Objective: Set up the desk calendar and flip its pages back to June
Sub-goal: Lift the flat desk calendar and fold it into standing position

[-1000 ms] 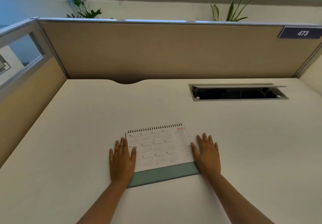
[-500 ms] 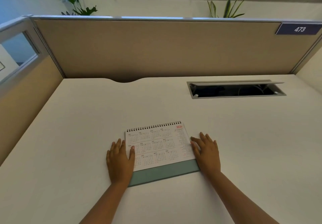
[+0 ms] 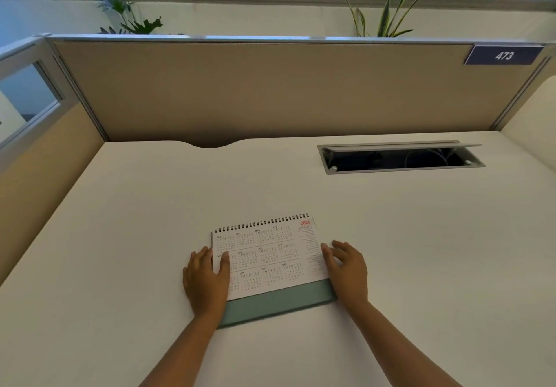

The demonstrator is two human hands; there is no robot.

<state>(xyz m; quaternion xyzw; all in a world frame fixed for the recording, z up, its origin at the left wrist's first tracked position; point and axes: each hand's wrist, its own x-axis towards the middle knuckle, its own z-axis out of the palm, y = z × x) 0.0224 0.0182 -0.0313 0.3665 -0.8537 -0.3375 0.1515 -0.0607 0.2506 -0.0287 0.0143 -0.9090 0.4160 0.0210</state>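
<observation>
The desk calendar point(image 3: 267, 259) lies flat on the near middle of the desk point(image 3: 421, 236), year overview up. The left hand point(image 3: 207, 281) and right hand point(image 3: 349, 269) rest loosely spread at its side edges, gripping nothing. Setup seems barely begun; next, lift the spiral edge to stand it.

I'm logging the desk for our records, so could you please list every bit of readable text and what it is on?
"473": white digits on the dark nameplate on the partition.
"2026": red, top right corner of the calendar page.
"JAN" to "DEC": month headings on that page, faint, partly covered by the left hand.
Dates and right-hand column: too small to read.
</observation>
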